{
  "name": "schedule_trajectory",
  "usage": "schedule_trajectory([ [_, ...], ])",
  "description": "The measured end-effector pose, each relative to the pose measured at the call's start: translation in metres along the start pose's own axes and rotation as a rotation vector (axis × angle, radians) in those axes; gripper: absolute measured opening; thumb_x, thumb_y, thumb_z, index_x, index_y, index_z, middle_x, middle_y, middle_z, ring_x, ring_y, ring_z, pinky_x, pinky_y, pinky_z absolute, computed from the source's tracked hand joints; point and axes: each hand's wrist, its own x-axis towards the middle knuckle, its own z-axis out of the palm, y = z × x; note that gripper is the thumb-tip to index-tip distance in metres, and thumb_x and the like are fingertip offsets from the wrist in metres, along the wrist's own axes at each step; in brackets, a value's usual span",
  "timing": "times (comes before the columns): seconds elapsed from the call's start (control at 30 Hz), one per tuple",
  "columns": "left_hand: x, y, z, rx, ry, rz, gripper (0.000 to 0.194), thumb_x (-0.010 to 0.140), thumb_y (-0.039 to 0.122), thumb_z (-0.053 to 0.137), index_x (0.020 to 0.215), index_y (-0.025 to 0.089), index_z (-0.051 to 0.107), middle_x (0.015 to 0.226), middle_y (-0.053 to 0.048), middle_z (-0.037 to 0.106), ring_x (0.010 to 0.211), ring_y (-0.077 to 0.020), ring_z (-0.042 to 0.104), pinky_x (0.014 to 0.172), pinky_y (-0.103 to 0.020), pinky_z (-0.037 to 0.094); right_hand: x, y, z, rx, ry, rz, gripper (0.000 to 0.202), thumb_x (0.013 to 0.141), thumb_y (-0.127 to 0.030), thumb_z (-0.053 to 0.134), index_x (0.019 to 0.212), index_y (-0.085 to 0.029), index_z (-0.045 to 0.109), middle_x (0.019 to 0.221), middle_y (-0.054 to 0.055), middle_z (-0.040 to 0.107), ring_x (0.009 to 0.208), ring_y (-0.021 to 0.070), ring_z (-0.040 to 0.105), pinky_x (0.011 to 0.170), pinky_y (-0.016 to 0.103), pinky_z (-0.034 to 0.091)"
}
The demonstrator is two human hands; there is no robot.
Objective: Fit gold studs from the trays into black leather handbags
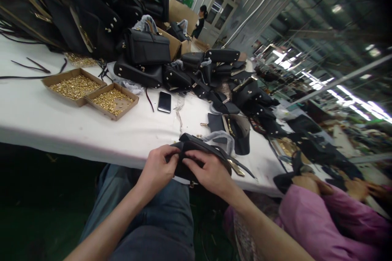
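Observation:
A black handbag (199, 145) with gold fittings lies at the table's front edge, partly over my lap. My left hand (159, 167) pinches its left side, thumb against bent fingers. On the bag's near face, my right hand (212, 171) is closed with fingers bent and thumb pressed in. Whatever small part sits between the fingertips is hidden. A gold clasp piece (236, 168) on a strap sticks out to the right of my right hand. Just behind is another black bag (241, 134), open with a beige lining, and clear plastic wrap (222, 136) lies between the two.
Two cardboard trays of small gold studs (75, 85) (113, 102) stand on the white table (92, 130) at left. A phone (164, 102) lies beyond my hands. Black bags (148, 47) are piled along the back. At right, a co-worker's pink sleeve (309, 212) is close by.

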Motion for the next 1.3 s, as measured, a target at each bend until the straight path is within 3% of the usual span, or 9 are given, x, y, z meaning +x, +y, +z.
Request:
schedule_trajectory([
  [0.13, 0.001, 0.000, -0.004, -0.001, -0.016, 0.000, 0.024, 0.095, 0.017, 0.064, 0.107, 0.019, 0.085, 0.098, -0.005, 0.081, 0.080, -0.0184, 0.073, 0.065, -0.026, 0.053, 0.008, 0.004, -0.006, -0.123, -0.058, -0.147, 0.026, 0.110, -0.023, 0.057, 0.127, -0.028, 0.075, 0.122, 0.005, 0.080, 0.118, 0.0266, 0.074, 0.111, 0.042, 0.055],
  [0.23, 0.001, 0.001, -0.005, 0.003, -0.010, 0.010, 0.025, 0.094, 0.017, 0.064, 0.106, 0.020, 0.085, 0.098, -0.005, 0.081, 0.078, -0.0185, 0.072, 0.066, -0.027, 0.053, 0.012, 0.010, -0.006, -0.161, -0.084, -0.177, 0.024, 0.111, -0.024, 0.054, 0.126, -0.028, 0.073, 0.120, 0.005, 0.080, 0.116, 0.0262, 0.074, 0.110, 0.042, 0.055],
  [0.43, 0.005, 0.001, 0.000, 0.048, 0.014, 0.048, 0.023, 0.096, 0.020, 0.064, 0.103, 0.020, 0.086, 0.096, -0.007, 0.081, 0.076, -0.0192, 0.071, 0.065, -0.028, 0.052, 0.016, 0.015, 0.005, -0.030, 0.089, -0.116, 0.026, 0.107, -0.024, 0.058, 0.129, -0.027, 0.072, 0.121, 0.005, 0.079, 0.118, 0.0268, 0.073, 0.110, 0.045, 0.057],
  [0.6, 0.011, 0.002, 0.003, 0.055, 0.027, 0.046, 0.025, 0.095, 0.019, 0.062, 0.103, 0.019, 0.086, 0.095, -0.007, 0.081, 0.073, -0.0181, 0.070, 0.064, -0.028, 0.050, 0.012, 0.010, 0.009, -0.114, 0.209, -0.247, 0.030, 0.107, -0.017, 0.055, 0.122, -0.026, 0.079, 0.123, 0.008, 0.079, 0.120, 0.0287, 0.073, 0.113, 0.047, 0.056],
  [0.77, 0.011, -0.001, 0.008, 0.048, 0.052, 0.061, 0.024, 0.095, 0.018, 0.061, 0.101, 0.018, 0.085, 0.093, -0.007, 0.080, 0.077, -0.0187, 0.070, 0.067, -0.028, 0.049, 0.001, 0.005, 0.009, -0.216, 0.152, -0.331, 0.038, 0.106, -0.014, 0.055, 0.137, -0.023, 0.076, 0.138, 0.010, 0.075, 0.130, 0.0298, 0.071, 0.120, 0.047, 0.055],
  [0.93, 0.007, -0.003, 0.015, 0.079, 0.057, 0.126, 0.024, 0.094, 0.013, 0.058, 0.085, 0.018, 0.081, 0.082, -0.004, 0.076, 0.077, -0.0182, 0.068, 0.069, -0.029, 0.046, -0.006, 0.002, 0.011, -0.321, 0.111, -0.312, 0.043, 0.101, -0.016, 0.064, 0.143, -0.020, 0.070, 0.143, 0.014, 0.072, 0.132, 0.0338, 0.069, 0.122, 0.053, 0.053],
  [1.13, 0.006, -0.006, 0.015, 0.063, 0.067, 0.133, 0.024, 0.093, 0.013, 0.060, 0.094, 0.019, 0.083, 0.091, -0.005, 0.079, 0.086, -0.0199, 0.071, 0.075, -0.030, 0.049, -0.002, 0.009, 0.022, -0.472, 0.131, -0.253, 0.035, 0.099, -0.016, 0.070, 0.133, -0.025, 0.071, 0.135, 0.012, 0.074, 0.125, 0.0355, 0.071, 0.114, 0.054, 0.057],
  [1.3, 0.004, -0.006, 0.012, 0.054, 0.062, 0.121, 0.023, 0.092, 0.014, 0.062, 0.094, 0.018, 0.085, 0.091, -0.006, 0.080, 0.085, -0.0202, 0.072, 0.076, -0.030, 0.050, -0.003, 0.014, 0.025, -0.499, 0.154, -0.278, 0.024, 0.106, -0.022, 0.062, 0.128, -0.022, 0.070, 0.126, 0.014, 0.075, 0.121, 0.0369, 0.072, 0.110, 0.054, 0.058],
])
